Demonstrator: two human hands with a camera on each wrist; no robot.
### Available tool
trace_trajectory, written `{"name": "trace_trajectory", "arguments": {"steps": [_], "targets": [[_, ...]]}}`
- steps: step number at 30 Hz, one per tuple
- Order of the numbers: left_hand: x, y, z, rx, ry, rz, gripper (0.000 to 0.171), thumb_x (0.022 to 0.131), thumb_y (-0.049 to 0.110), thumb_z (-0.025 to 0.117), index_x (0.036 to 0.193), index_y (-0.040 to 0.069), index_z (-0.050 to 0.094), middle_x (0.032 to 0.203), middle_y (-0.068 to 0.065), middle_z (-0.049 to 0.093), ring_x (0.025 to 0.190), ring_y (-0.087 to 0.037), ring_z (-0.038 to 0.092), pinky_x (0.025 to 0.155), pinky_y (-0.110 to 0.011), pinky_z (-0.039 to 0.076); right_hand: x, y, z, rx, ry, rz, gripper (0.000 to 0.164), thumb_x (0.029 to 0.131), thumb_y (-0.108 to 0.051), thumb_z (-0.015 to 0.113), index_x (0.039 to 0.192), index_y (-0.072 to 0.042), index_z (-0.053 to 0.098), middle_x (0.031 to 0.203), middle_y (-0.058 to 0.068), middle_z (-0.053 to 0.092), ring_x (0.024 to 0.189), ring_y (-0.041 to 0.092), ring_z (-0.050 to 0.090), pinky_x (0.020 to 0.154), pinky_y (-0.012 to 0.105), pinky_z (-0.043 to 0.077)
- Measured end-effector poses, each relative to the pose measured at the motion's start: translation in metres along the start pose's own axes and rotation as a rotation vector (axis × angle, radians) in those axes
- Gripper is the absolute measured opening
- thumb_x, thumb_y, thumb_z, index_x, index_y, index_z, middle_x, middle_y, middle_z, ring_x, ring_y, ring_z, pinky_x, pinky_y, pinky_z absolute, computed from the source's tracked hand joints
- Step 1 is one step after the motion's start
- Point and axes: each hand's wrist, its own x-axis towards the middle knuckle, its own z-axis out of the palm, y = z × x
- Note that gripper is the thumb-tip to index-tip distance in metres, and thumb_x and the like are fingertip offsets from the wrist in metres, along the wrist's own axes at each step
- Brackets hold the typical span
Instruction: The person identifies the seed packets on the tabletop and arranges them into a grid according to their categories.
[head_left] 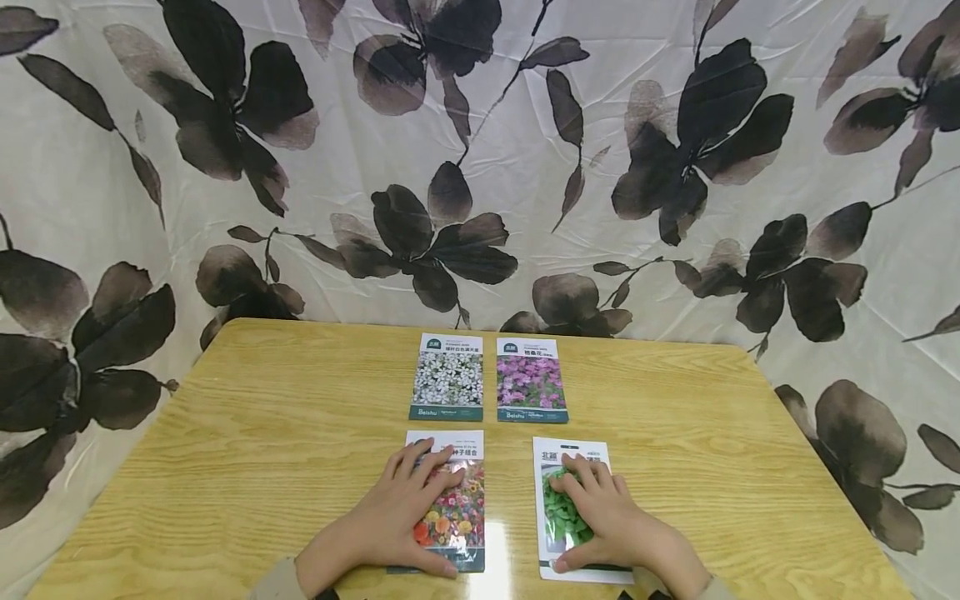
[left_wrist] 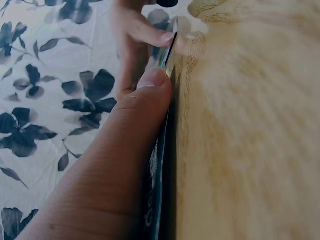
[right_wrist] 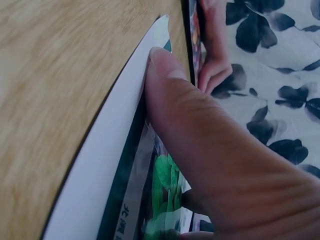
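Note:
My left hand (head_left: pixel 401 517) rests on a seed packet (head_left: pixel 471 508) printed with mixed colourful flowers, its fingers spread over the upper part and its thumb (left_wrist: pixel 145 110) near the bottom edge. On a second seed packet (head_left: pixel 557 508), white with green leaves, lies my right hand (head_left: pixel 611 521). Its thumb (right_wrist: pixel 175 95) touches the packet's lower corner while the fingertips sit near the top. Both packets lie on the table, partly covered by the hands. Beyond them are a seed packet with white flowers (head_left: pixel 447 379) and one with purple-pink flowers (head_left: pixel 531 379), side by side and untouched.
The wooden table (head_left: pixel 285 417) carries the packets near its middle and front. Behind its far edge hangs a white cloth (head_left: pixel 547 192) with dark flower print. A bright light reflection falls between the two front packets.

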Motion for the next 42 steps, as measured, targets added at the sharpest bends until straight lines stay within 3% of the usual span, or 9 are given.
{"name": "trace_trajectory", "arguments": {"steps": [25,34,42], "targets": [[-0.001,0.001,-0.002,-0.008,0.003,-0.012,0.109,0.068,0.090,0.055,0.153,0.025,0.038,0.162,-0.007,0.023,0.148,-0.036,0.011,0.112,-0.060,0.014,0.014,-0.016,0.006,-0.032,-0.016,-0.016,0.095,0.071,-0.072,0.071,0.142,-0.015,0.046,0.157,0.022,0.023,0.136,0.045,0.026,0.099,0.069,0.028],[-0.001,0.000,0.000,0.015,0.000,-0.017,0.110,0.067,0.092,0.053,0.154,0.026,0.037,0.162,-0.006,0.022,0.148,-0.035,0.011,0.113,-0.060,0.015,0.019,-0.015,0.016,-0.016,0.039,-0.074,0.091,0.074,-0.072,0.070,0.142,-0.016,0.047,0.157,0.019,0.024,0.137,0.043,0.026,0.098,0.066,0.029],[0.000,0.000,0.000,0.010,-0.003,-0.016,0.109,0.068,0.091,0.055,0.153,0.025,0.038,0.161,-0.007,0.023,0.148,-0.036,0.012,0.113,-0.060,0.016,0.022,-0.013,0.027,-0.036,0.112,-0.100,0.095,0.074,-0.075,0.067,0.147,-0.018,0.044,0.160,0.015,0.022,0.137,0.040,0.028,0.096,0.055,0.032]]}}
